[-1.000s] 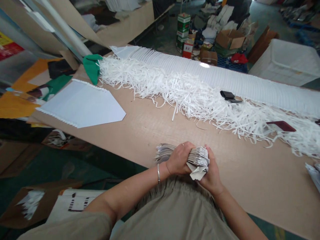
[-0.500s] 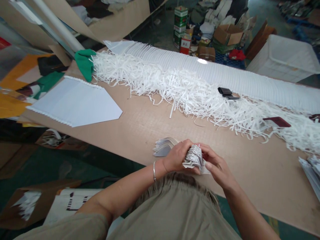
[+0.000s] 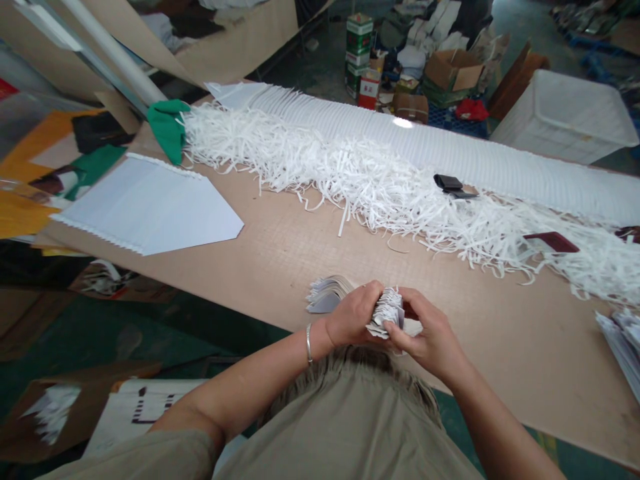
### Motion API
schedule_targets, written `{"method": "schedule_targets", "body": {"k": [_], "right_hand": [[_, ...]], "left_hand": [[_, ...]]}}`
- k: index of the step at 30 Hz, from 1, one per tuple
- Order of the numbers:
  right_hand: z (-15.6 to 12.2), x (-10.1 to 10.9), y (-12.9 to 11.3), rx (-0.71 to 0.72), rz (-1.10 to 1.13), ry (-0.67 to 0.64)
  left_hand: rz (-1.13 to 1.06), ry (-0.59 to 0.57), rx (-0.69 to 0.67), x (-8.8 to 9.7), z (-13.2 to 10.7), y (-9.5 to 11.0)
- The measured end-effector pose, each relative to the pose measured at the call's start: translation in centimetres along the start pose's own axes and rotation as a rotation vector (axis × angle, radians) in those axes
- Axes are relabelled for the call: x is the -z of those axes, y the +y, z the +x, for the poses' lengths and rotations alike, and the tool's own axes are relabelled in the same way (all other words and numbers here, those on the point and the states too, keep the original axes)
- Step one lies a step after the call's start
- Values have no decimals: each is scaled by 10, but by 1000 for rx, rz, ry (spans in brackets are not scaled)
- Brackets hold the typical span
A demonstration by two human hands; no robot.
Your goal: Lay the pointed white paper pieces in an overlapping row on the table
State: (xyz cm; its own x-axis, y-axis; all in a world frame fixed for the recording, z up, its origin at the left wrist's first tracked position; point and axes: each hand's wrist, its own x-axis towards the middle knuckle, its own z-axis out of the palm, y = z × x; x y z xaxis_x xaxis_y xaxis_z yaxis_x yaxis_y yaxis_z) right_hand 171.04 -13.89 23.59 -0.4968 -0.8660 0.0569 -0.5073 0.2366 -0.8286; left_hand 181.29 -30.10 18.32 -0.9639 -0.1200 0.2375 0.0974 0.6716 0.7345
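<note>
Your left hand (image 3: pixel 353 316) and right hand (image 3: pixel 426 325) are both closed on a bundle of white paper pieces (image 3: pixel 385 312), close together just in front of your body. Its long axis runs crosswise, with its fanned end (image 3: pixel 327 295) sticking out left past your left hand, above the cardboard-topped desk (image 3: pixel 280 267). Your right hand sits at the other end.
</note>
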Motion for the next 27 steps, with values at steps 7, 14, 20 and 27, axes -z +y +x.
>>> {"method": "schedule_targets", "body": {"k": [7, 14, 20, 27], "right_hand": [[5, 10, -2, -9, 123, -99], [-38, -25, 84, -73, 59, -108], [-60, -59, 109, -119, 7, 227], [-65, -33, 108, -293, 17, 255]], "left_hand": [[-65, -6, -20, 2, 5, 2], [-92, 121, 142, 1, 15, 16], [-57, 247, 108, -8, 10, 28], [60, 109, 141, 8, -32, -46]]}}
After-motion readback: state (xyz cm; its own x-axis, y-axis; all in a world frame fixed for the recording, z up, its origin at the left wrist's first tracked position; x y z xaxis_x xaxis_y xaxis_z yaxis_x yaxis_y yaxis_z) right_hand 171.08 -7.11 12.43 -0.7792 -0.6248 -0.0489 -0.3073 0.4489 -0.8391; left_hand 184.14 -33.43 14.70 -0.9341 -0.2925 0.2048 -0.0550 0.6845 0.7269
